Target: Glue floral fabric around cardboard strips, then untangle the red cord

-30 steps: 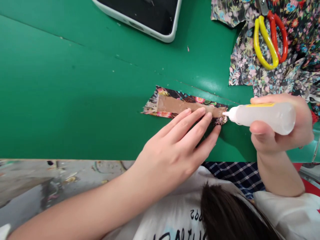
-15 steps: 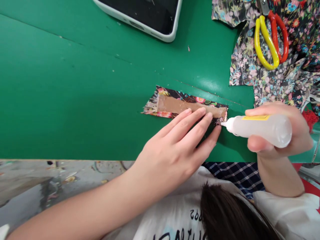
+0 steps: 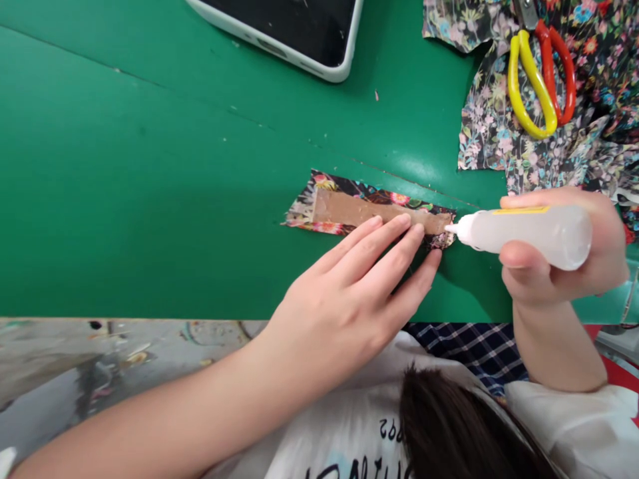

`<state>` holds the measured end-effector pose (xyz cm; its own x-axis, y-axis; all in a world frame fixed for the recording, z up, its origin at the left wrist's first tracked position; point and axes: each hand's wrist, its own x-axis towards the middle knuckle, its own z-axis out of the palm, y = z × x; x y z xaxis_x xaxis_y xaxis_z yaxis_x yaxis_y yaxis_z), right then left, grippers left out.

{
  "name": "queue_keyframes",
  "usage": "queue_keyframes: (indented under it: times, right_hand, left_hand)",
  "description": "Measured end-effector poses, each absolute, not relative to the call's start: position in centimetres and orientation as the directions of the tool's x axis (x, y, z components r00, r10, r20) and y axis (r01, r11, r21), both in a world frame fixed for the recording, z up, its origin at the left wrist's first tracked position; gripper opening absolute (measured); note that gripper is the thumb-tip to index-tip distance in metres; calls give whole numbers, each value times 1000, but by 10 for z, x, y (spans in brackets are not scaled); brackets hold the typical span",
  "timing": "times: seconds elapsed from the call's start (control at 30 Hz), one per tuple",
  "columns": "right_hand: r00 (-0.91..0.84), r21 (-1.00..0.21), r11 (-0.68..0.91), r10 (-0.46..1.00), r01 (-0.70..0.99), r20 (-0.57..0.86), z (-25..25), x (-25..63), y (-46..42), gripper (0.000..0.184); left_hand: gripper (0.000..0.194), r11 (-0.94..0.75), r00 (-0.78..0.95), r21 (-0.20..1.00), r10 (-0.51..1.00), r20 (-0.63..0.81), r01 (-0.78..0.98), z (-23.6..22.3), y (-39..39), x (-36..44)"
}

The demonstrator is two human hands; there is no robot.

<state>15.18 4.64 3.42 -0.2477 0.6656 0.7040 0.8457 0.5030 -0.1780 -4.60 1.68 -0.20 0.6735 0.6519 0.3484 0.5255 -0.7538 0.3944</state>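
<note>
A brown cardboard strip (image 3: pixel 359 209) lies on a small piece of dark floral fabric (image 3: pixel 327 186) on the green table (image 3: pixel 150 199). My left hand (image 3: pixel 359 293) lies flat with its fingers stretched out, pressing the near edge of the strip and fabric. My right hand (image 3: pixel 574 266) grips a clear glue bottle (image 3: pixel 524 229) with a yellow label, held sideways. The bottle's white nozzle touches the right end of the strip.
Yellow and red handled scissors (image 3: pixel 539 76) lie on a larger heap of floral fabric (image 3: pixel 499 133) at the top right. A white-cased tablet (image 3: pixel 299 33) sits at the top edge. The table's near edge runs just below my hands.
The glue bottle dipped to the strip's lower right corner half a second ago, then rose back; its nozzle is again at the strip's right end. My left hand has stayed put.
</note>
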Motion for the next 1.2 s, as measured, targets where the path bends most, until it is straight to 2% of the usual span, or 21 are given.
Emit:
queue_keyframes:
  times: [0.3,0.47,0.6,0.7,0.77,0.8,0.87,0.97,1.07,1.13,1.2]
  right_hand:
    - [-153,-203,456,629,867,762,31,153,50,32]
    - [-140,-229,437,664,870,734,31,152,50,31]
    - [-77,-330,439,688,835,721,36,150,48,34]
    - [173,-536,400,659,744,732,44,148,48,30]
    - [394,-762,287,720,581,572,50,148,49,25]
    - [477,-844,293,720,450,504,52,151,49,26]
    - [490,-927,271,790,261,369,56,159,50,28]
    - [465,-992,124,877,23,121,55,179,50,32]
    - [413,-978,-19,905,-206,-104,47,194,49,26]
    - [310,-968,-65,940,-242,-141,39,196,47,22]
    - [185,-979,-84,976,-183,-119,31,193,46,26]
  left_hand:
    - [39,-771,691,373,632,352,516,0,19,-46]
    - [37,-775,695,343,630,348,531,0,18,-45]
    - [38,-783,692,329,622,366,528,-1,18,-45]
    - [31,-797,707,303,604,368,522,1,21,-45]
    - [23,-807,719,285,591,366,518,4,25,-45]
    - [23,-809,719,280,588,370,517,6,28,-45]
    - [23,-810,706,280,586,398,515,9,35,-45]
    - [18,-824,716,267,566,408,499,13,50,-45]
    - [27,-829,772,198,559,302,523,16,64,-46]
    - [32,-829,795,164,559,236,535,18,70,-46]
    - [34,-831,813,145,556,174,537,22,73,-46]
